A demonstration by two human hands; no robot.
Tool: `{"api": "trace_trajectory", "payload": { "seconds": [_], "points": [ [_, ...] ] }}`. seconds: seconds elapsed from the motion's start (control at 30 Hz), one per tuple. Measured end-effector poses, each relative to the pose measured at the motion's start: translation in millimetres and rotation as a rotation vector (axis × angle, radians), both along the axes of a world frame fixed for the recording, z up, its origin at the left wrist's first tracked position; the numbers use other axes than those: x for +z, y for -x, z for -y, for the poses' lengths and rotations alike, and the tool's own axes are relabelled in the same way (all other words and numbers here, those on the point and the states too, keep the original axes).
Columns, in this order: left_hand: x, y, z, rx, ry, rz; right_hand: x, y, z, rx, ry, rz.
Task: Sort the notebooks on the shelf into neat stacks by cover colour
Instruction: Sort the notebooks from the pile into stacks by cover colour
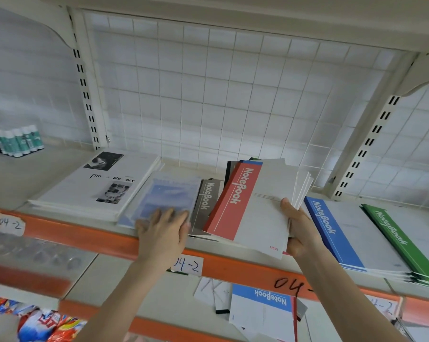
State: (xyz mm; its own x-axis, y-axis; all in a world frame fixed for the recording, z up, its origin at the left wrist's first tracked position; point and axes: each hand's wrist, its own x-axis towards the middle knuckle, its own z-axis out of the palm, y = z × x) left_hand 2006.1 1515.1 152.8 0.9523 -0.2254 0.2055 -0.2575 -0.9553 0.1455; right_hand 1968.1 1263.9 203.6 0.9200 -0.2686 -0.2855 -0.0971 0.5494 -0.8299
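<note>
My right hand grips the right edge of a bundle of notebooks topped by a red-spined notebook, lifted at a tilt above the shelf. My left hand lies with straight fingers on a pale blue notebook, which is blurred. A brown-spined notebook lies between the two. To the left is a stack of white notebooks with black photos. Flat on the right are a blue-spined notebook and a green-spined notebook.
Green-and-white glue sticks stand at the far left of the shelf. On the shelf below lie a blue-topped notebook, white papers and colourful packets. A wire grid backs the shelf, and another shelf hangs close overhead.
</note>
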Motion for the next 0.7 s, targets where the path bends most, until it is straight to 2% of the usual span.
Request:
{"api": "trace_trajectory", "payload": {
  "seconds": [0.03, 0.13, 0.37, 0.57, 0.7],
  "points": [
    [-1, 0, 0, -0.008, 0.005, 0.035, 0, 1, 0, -0.001, 0.003, -0.003],
    [4, 1, 7, 0.037, 0.098, -0.020, 0, 3, 2, 0.007, 0.001, -0.014],
    [5, -1, 9, 0.028, 0.074, -0.111, 2, 14, 7, -0.010, -0.037, -0.003],
    [15, 7, 39, -0.280, -0.032, -0.069, 7, 21, 19, -0.042, -0.037, 0.002],
    [18, 8, 58, -0.341, -0.032, -0.066, 15, 28, 38, -0.059, -0.050, -0.021]
  ]
}}
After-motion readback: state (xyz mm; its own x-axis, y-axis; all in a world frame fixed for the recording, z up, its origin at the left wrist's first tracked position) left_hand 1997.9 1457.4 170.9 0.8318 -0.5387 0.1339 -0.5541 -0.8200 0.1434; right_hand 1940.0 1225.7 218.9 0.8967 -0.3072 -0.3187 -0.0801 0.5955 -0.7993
